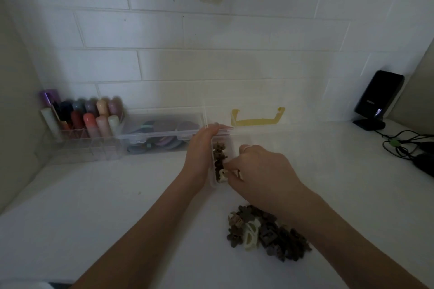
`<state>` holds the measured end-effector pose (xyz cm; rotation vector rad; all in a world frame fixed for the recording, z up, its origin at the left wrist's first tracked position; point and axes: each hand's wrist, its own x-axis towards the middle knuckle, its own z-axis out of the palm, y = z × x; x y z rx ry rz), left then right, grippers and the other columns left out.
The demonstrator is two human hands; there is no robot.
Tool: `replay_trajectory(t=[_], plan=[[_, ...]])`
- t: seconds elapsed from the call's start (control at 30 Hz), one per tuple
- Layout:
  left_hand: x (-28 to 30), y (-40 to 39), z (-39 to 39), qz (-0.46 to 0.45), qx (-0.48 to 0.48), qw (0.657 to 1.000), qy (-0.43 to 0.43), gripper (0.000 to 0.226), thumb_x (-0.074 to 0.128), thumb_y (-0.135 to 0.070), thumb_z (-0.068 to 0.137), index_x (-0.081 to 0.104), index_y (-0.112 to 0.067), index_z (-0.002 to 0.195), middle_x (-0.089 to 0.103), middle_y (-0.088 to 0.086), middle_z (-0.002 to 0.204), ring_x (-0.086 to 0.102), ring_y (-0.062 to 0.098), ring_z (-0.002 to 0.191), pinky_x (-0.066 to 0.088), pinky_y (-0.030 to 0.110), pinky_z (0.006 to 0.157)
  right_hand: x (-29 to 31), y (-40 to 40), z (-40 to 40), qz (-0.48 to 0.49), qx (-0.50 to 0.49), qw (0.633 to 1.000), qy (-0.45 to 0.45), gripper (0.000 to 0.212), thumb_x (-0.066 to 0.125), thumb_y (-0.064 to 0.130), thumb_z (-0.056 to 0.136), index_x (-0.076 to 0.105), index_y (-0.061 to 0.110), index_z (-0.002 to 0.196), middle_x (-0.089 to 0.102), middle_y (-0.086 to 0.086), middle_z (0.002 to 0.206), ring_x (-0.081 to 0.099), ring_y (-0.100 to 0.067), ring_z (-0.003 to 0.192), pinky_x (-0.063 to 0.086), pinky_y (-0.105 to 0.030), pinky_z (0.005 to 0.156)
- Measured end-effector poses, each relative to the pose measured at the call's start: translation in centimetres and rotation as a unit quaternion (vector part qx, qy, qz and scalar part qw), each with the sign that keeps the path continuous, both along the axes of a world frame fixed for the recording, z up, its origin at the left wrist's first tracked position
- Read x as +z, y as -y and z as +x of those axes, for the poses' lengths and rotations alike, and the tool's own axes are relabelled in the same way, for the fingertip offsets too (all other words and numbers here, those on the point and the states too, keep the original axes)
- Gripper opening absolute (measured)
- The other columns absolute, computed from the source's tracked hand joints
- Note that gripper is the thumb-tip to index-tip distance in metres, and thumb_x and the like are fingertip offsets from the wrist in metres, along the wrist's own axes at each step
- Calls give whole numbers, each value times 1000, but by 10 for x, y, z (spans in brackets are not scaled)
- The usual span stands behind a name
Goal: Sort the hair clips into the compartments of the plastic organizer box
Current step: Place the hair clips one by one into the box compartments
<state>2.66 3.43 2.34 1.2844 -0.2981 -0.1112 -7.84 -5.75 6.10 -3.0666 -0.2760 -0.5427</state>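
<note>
Head view, angled down, apparently near counter [117, 195]

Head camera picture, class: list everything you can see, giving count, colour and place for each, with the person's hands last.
organizer box: one, clear with a yellow handle, lid raised, centre by the wall.
clips in box: several, brown, one cream, left compartment.
loose clip pile: many, brown, grey, cream, near counter.
tube rack: one, clear, multicoloured tubes, far left.
flat case: one, clear, shut, beside the rack.
phone on stand: one, black, far right.
cables: few, black, right edge.
left hand: against the box's left wall.
right hand: at the cream clip.
</note>
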Motion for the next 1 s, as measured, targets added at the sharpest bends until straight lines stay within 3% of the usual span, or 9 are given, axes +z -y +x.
replay_trajectory(t=[0.13,0.2,0.27,0.4,0.5,0.63,0.77,0.87,1.0], plan=[[-1,-3,3,6,14,1000,-12,28,54,-48,72,73,-29,80,68,8,105,60,30,107,43,51,99,17,12,0,124,12,991,-42,20,51,36,92,65,40,106,39,16,67,44,-3,67,35,-24,61],[0,-4,4,-2,13,1000,-24,30,54,-46,77,72,-23,85,68,10,103,63,29,100,44,51,97,25,18,0,156,34,984,-81,13,58,32,88,68,37,95,47,15,57,45,-3,54,33,-20,55],[2,-4,3,-7,10,999,-46,29,51,-39,86,70,-16,86,68,13,93,63,29,88,48,47,89,34,21,-6,150,71,974,-157,7,66,32,84,71,34,88,53,18,55,48,0,49,34,-16,53],[3,-3,2,-3,10,998,-55,27,49,-36,89,69,-18,85,69,12,93,64,27,88,49,41,83,32,12,-17,64,82,948,-300,25,69,41,80,68,36,104,44,17,60,47,13,51,28,-15,50],[4,-3,1,-12,6,998,-67,26,49,-34,89,68,-16,88,67,12,94,64,26,86,50,38,80,19,3,-16,8,75,953,-293,29,67,41,81,64,41,110,37,23,65,40,5,56,26,-15,50],[3,-3,2,-9,8,998,-61,27,49,-36,89,69,-17,88,67,14,97,63,28,92,49,44,88,13,4,-12,24,94,952,-291,20,69,35,81,66,37,100,41,20,65,41,3,55,28,-16,50],[3,-3,2,-16,15,999,-48,29,52,-36,87,68,-14,94,67,10,95,63,28,94,49,39,83,15,11,-6,177,158,922,-306,20,73,24,79,63,28,95,54,10,73,47,-1,61,40,-14,58],[4,-4,3,-8,12,999,-30,34,57,-50,70,74,-23,83,68,10,99,62,30,102,44,47,95,12,14,-2,306,174,894,-278,24,75,14,78,60,20,96,58,9,77,53,-4,68,43,-11,61],[6,-6,1,3,-2,1000,-11,29,56,-50,64,74,-29,72,67,5,91,60,26,93,43,45,92,7,17,1,364,156,897,-197,25,73,10,79,55,16,95,61,12,72,55,-7,68,42,-9,61]])
